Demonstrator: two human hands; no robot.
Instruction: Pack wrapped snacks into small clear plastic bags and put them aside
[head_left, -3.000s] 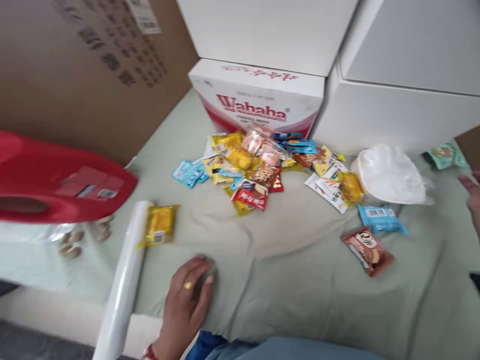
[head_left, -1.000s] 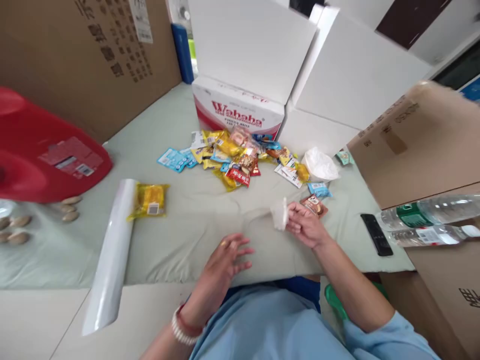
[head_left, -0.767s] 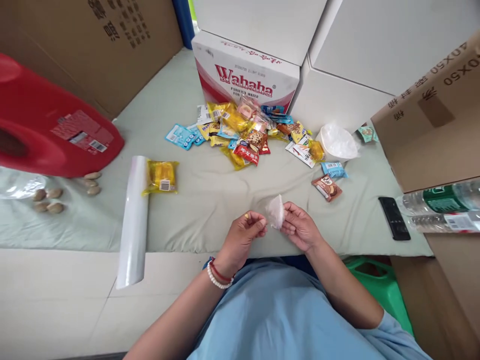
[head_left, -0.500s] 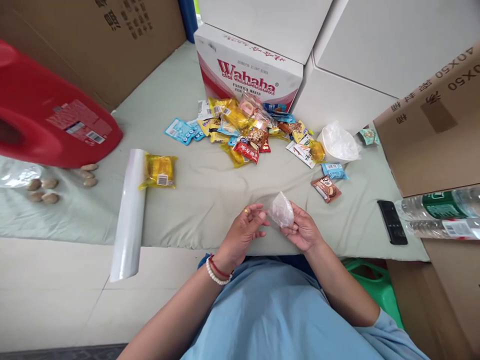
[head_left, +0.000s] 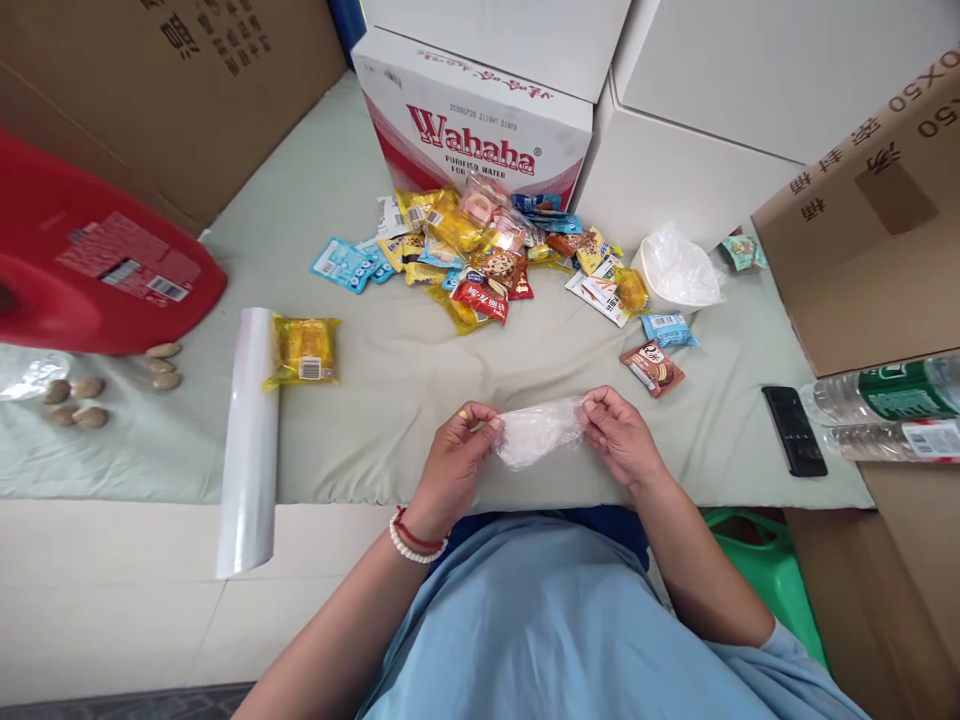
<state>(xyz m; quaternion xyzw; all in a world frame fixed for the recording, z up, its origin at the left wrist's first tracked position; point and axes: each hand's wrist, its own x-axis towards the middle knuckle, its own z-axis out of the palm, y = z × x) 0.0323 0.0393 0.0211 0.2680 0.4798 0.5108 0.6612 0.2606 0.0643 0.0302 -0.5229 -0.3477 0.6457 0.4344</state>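
Light's soft, fairly even; source out of frame. Bench cloth [head_left: 390, 400] shows faint fold shadows; it's darker below the front right corner. White roll [head_left: 247, 450] at the front left edge has glare, clear plastic film [head_left: 540, 432] glints. Wahaha box [head_left: 476, 130] lettering reads crisp. Wide-angle stretches red jug [head_left: 90, 265], far left.

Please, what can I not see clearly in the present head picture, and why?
All in the head view:
Clear plastic film: pinched ends, hidden by the left grip and right grip.
White bowl: its inside, covered by crumpled plastic.
Wahaha box: lowest print, partly behind the snack pile.
Red container: cut off by left edge.
Green-labelled bottle: cut off by right edge.
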